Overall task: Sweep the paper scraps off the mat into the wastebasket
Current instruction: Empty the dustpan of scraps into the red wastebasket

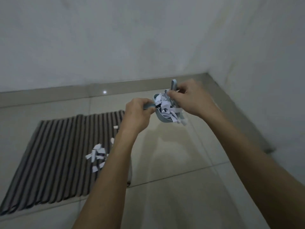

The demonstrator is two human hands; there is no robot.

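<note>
Corner walls [247,47] hem bare floor [173,154] beside mat [57,154].

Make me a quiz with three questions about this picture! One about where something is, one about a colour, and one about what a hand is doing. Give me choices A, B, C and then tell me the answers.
1. Where do the loose white paper scraps lie?
A. on the striped grey ribbed mat
B. on a chair
C. on a shelf

2. What colour is the small plastic dustpan full of paper strips?
A. red
B. light blue-grey
C. yellow

3. What is the left hand doing?
A. lying flat on the floor
B. pointing at the wall
C. gripping the dustpan's handle

Answers:
1. A, the scraps sit near the right edge of the mat.
2. B, its rim and underside show pale blue-grey.
3. C, its fingers curl round the handle, while the right hand holds a small brush against the paper.
</note>
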